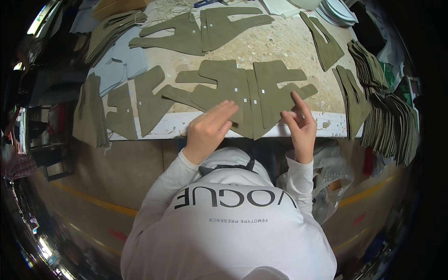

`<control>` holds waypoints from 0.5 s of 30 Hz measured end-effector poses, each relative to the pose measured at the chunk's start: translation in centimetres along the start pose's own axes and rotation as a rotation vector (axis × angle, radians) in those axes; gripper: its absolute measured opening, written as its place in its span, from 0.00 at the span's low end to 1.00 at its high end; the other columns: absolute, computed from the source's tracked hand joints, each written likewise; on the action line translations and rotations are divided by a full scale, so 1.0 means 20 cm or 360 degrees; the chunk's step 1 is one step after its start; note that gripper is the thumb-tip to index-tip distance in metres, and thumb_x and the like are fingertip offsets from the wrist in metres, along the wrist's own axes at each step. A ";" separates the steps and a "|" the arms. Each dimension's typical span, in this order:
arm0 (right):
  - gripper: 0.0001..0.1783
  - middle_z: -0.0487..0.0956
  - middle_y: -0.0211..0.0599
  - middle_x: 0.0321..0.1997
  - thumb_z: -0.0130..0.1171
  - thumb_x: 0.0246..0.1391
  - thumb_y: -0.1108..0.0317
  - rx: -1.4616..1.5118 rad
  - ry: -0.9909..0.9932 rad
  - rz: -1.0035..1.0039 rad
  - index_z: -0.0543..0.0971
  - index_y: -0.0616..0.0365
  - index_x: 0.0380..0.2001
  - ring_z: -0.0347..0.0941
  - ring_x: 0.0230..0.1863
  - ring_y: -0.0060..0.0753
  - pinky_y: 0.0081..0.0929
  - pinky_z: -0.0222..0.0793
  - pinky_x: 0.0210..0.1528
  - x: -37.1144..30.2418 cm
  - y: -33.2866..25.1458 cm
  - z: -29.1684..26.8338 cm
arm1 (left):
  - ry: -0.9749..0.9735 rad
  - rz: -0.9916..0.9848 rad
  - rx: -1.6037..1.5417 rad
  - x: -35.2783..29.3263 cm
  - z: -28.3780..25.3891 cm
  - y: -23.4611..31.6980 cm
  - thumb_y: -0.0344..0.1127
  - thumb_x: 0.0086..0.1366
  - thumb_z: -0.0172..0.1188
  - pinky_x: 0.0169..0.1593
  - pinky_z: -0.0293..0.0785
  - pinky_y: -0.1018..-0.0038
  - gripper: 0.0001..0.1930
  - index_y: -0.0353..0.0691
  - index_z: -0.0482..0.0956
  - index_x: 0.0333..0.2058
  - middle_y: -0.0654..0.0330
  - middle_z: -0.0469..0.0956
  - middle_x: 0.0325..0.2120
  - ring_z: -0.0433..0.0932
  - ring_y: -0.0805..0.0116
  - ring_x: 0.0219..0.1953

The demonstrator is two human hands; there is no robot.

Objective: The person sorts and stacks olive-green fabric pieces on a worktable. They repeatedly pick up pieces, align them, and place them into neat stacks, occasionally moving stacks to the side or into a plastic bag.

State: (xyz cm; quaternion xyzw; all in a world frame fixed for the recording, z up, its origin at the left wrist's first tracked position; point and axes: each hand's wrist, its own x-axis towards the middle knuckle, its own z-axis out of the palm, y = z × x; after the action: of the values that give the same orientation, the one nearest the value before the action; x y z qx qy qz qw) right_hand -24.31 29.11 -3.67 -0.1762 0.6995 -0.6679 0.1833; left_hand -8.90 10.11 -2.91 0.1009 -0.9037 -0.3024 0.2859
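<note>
Olive-green cut fabric pieces lie in front of me at the table's near edge, overlapping in two groups with small white stickers on them. Over the left group's fabric piece (224,74) is my left hand (210,128), its fingers stretched out side by side with no object visible in them; whether they press on the cloth I cannot tell. My right hand (302,128) is at the right group's fabric piece (273,100), index finger extended and thumb apart, holding nothing. The tip of that index finger is close to the cloth's right strip.
More olive pieces (175,35) lie at the back of the table (289,42). Thick fabric stacks (389,116) hang over the right edge, and another stack (88,112) hangs at the left. Grey-blue pieces (112,70) lie left, a blue-handled tool (205,3) far back.
</note>
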 end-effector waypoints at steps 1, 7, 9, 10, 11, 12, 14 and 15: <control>0.32 0.75 0.34 0.46 0.60 0.52 0.84 0.0030 0.0004 0.0085 0.68 0.65 0.62 0.77 0.37 0.18 0.12 0.69 0.39 0.00 0.00 0.00 | 0.0001 -0.0018 0.0022 -0.01 -0.01 -0.01 0.18 0.51 0.61 0.47 0.79 0.71 0.18 0.39 0.83 0.42 0.56 0.83 0.41 0.82 0.61 0.47; 0.32 0.69 0.36 0.54 0.59 0.52 0.85 0.0203 -0.0096 0.0219 0.67 0.66 0.62 0.77 0.38 0.19 0.13 0.71 0.41 -0.06 -0.02 0.01 | 0.0046 0.0095 0.0086 -0.04 0.00 0.01 0.19 0.51 0.60 0.46 0.81 0.71 0.17 0.39 0.84 0.41 0.58 0.83 0.41 0.81 0.62 0.48; 0.32 0.69 0.37 0.54 0.59 0.52 0.85 0.0128 -0.0092 0.0136 0.67 0.66 0.62 0.77 0.38 0.19 0.13 0.71 0.40 -0.08 -0.02 0.02 | 0.0026 0.0190 0.0094 -0.05 0.03 0.03 0.19 0.51 0.60 0.47 0.81 0.71 0.17 0.38 0.84 0.40 0.59 0.83 0.41 0.82 0.63 0.47; 0.32 0.69 0.37 0.54 0.59 0.52 0.85 0.0107 -0.0083 0.0092 0.68 0.65 0.62 0.77 0.38 0.19 0.13 0.71 0.40 -0.09 -0.02 0.03 | 0.0020 0.0203 0.0108 -0.06 0.04 0.04 0.19 0.51 0.60 0.47 0.81 0.71 0.16 0.39 0.84 0.40 0.59 0.83 0.41 0.82 0.63 0.47; 0.32 0.69 0.37 0.54 0.59 0.52 0.85 0.0092 -0.0079 0.0062 0.68 0.65 0.62 0.77 0.38 0.19 0.13 0.71 0.40 -0.09 -0.01 0.03 | 0.0012 0.0218 0.0119 -0.06 0.05 0.05 0.19 0.51 0.60 0.47 0.81 0.71 0.16 0.39 0.84 0.40 0.59 0.83 0.41 0.82 0.63 0.47; 0.33 0.69 0.37 0.54 0.59 0.52 0.86 0.0080 -0.0074 0.0047 0.68 0.65 0.62 0.76 0.38 0.19 0.13 0.71 0.39 -0.10 -0.01 0.03 | 0.0011 0.0241 0.0128 -0.07 0.06 0.05 0.20 0.51 0.60 0.48 0.81 0.71 0.16 0.39 0.85 0.39 0.59 0.83 0.41 0.82 0.63 0.47; 0.33 0.68 0.37 0.54 0.59 0.51 0.86 0.0087 -0.0071 0.0040 0.68 0.64 0.62 0.76 0.38 0.18 0.13 0.72 0.39 -0.11 -0.01 0.03 | -0.0017 0.0257 0.0179 -0.08 0.05 0.05 0.20 0.51 0.61 0.48 0.81 0.70 0.15 0.39 0.85 0.39 0.60 0.83 0.41 0.82 0.62 0.46; 0.33 0.68 0.37 0.54 0.59 0.51 0.86 0.0051 -0.0070 0.0012 0.68 0.63 0.62 0.76 0.37 0.18 0.13 0.72 0.39 -0.12 -0.01 0.04 | -0.0028 0.0268 0.0206 -0.09 0.05 0.05 0.21 0.51 0.61 0.48 0.81 0.70 0.15 0.39 0.85 0.39 0.60 0.83 0.41 0.82 0.62 0.46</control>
State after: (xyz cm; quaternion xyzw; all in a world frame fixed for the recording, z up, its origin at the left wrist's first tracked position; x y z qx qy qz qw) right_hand -21.86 29.61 -3.53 -0.1851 0.6851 -0.6744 0.2039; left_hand -8.07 11.94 -3.71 0.0402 -0.9291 -0.2193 0.2952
